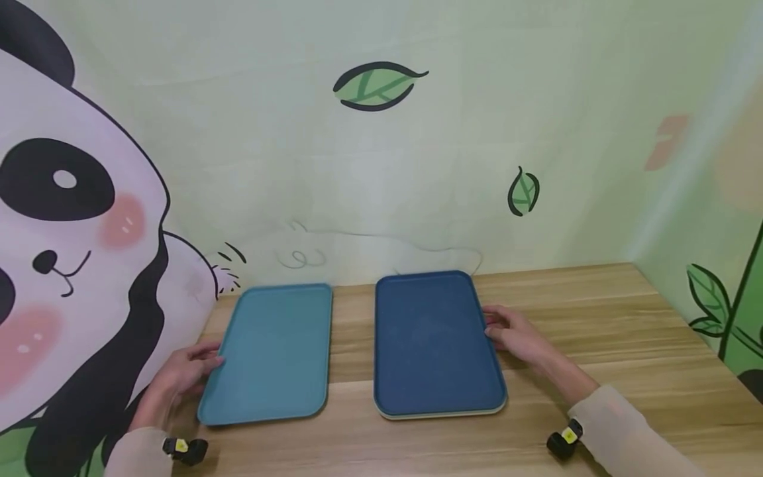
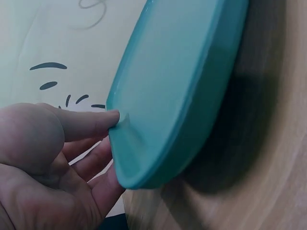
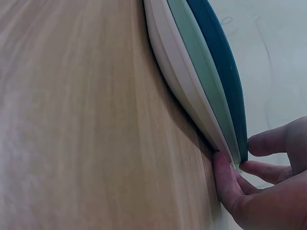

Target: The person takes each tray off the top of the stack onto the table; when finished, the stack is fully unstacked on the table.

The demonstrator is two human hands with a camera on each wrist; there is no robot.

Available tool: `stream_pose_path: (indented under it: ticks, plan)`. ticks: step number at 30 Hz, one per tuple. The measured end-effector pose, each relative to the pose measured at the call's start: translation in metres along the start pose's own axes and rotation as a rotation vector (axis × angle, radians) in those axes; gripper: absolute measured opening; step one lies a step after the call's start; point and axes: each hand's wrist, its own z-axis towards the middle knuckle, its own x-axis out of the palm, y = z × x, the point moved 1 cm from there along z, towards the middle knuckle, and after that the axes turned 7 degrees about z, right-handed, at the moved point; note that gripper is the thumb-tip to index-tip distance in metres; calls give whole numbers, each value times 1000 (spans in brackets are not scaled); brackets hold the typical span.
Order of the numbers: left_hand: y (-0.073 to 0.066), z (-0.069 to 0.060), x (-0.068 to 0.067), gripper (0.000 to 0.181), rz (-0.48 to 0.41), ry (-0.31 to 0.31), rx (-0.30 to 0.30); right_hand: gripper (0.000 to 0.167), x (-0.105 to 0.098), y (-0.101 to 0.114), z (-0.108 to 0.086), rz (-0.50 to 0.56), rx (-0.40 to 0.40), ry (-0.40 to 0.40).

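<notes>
so there's a round-cornered teal tray (image 1: 271, 351), left edge pinched in the left hand (image 1: 185, 370), and just right of it a navy tray (image 1: 437, 344) stacked on a green tray (image 3: 199, 52) plus a pale layer (image 3: 171, 52), right hand (image 1: 516, 335) gripping their right edges

We see a wood-grained worktop (image 1: 620, 331) against a pale green wall covering (image 1: 268, 146) that carries a large cartoon panda (image 1: 89, 232) on the left, two black-outlined leaves (image 1: 375, 86) across the middle and a pale slanting streak (image 1: 703, 132) towards the right.
</notes>
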Motion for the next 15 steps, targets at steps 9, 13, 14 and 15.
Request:
stream_pose_path:
  ticks: [9, 13, 14, 15]
  plan:
    - [9, -2, 0, 58, 53, -87, 32, 55, 2, 1, -1, -4, 19, -7]
    - [10, -3, 3, 55, 129, -149, 39, 55, 2, 1, -1, -10, 17, -11]
    - [10, -3, 4, 54, 150, -166, 47, 55, 2, 1, -1, -11, 14, -9]
    - [10, -3, 4, 53, 175, -185, 54, 55, 2, 1, -1, -12, 12, -7]
